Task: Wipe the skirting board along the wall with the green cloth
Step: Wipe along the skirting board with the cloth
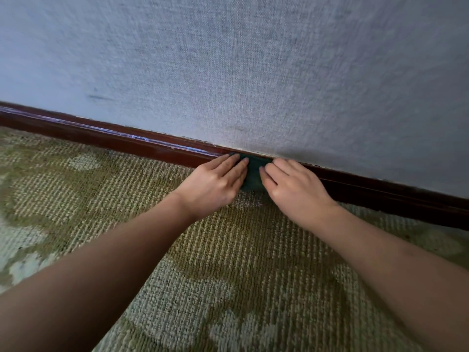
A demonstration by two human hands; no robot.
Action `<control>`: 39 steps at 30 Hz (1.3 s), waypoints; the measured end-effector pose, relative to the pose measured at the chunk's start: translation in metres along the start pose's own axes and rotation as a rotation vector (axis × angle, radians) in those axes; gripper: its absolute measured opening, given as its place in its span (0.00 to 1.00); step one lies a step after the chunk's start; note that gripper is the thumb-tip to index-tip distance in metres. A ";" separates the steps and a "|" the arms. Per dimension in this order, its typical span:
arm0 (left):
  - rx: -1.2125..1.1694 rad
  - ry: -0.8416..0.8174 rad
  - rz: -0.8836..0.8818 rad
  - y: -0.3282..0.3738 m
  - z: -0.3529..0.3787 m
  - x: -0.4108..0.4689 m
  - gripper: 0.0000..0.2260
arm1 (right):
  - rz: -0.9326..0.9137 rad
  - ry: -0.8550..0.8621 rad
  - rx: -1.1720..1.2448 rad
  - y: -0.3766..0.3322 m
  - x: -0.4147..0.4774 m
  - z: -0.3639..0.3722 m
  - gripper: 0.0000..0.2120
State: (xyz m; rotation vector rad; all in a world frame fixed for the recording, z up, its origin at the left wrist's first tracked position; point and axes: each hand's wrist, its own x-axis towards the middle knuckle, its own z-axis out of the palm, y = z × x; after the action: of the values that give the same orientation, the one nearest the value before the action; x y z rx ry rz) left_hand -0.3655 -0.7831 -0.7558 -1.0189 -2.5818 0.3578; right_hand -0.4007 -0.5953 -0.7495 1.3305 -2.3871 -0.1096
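The green cloth (254,171) is pressed flat against the dark skirting board (142,146) under the straight fingers of the left hand (215,180) and right hand (295,189), while the board's long axis is seen running leftward and rightward, equally near both.

Wall (253,59): grey woven-textured covering, upper half of frame; dark smudge (97,97) at left. Carpet (228,262): looped pile, olive and pale-green pattern, lower half.

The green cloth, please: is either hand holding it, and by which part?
Neither grips the green cloth: the left hand presses its left side, the right hand its right side, against the skirting board.
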 end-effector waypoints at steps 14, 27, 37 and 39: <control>-0.021 -0.023 -0.052 -0.010 -0.013 0.011 0.18 | 0.059 -0.051 -0.017 0.004 0.000 -0.007 0.17; -0.189 -0.015 -0.134 -0.030 -0.010 -0.010 0.20 | 0.132 -0.072 0.085 -0.012 0.020 -0.003 0.22; -0.217 0.040 -0.185 -0.043 0.005 -0.034 0.16 | 0.077 -0.037 0.031 -0.028 0.042 0.010 0.14; -0.208 0.055 -0.224 -0.038 0.008 -0.034 0.16 | 0.075 -0.009 0.022 -0.029 0.045 0.013 0.11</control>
State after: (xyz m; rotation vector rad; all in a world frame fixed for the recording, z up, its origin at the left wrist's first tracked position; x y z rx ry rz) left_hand -0.3690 -0.8350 -0.7575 -0.7790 -2.6887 0.0037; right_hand -0.4033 -0.6497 -0.7550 1.2513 -2.4488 -0.0687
